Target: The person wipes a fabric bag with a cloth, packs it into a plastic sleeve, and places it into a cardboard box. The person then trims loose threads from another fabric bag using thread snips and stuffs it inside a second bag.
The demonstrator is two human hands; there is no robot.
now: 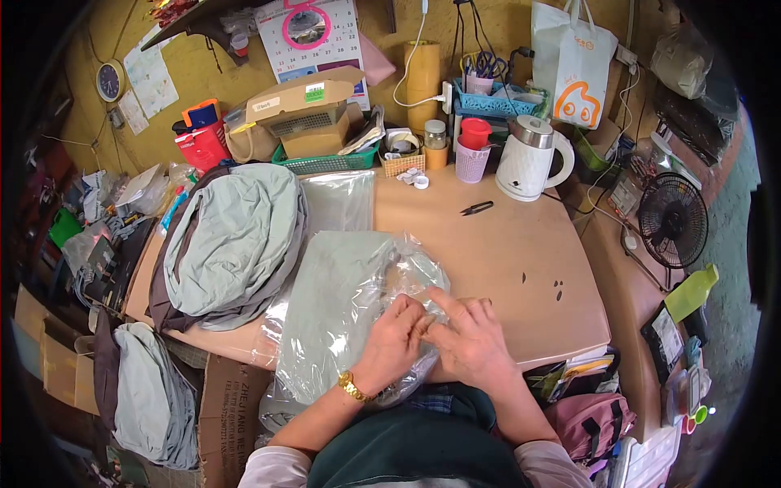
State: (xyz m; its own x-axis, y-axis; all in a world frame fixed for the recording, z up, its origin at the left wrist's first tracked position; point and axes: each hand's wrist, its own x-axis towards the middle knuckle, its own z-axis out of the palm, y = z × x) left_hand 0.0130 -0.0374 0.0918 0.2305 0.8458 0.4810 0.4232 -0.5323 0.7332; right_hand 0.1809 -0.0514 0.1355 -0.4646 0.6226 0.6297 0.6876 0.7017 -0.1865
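Pinching the clear plastic bag [421, 262], your left hand [393, 335] meets your right hand [476, 337], whose grip you can't tell; the bagged, folded grey-green fabric [329, 285] lies toward ten o'clock on the smooth tan tabletop [521, 236].

Folded grey-green cloth [325, 285] is enclosed in a clear plastic bag [423, 264] on the tan tabletop [521, 317]. The bag's right side is pinched by the left hand [394, 335], above a gold watch [352, 386]; the right hand [472, 337] is held against it, its grip partly hidden. Beyond, black snips [477, 209] are placed near a white kettle [525, 161]. A grey-and-brown cloth bundle [236, 240] is laid at left.
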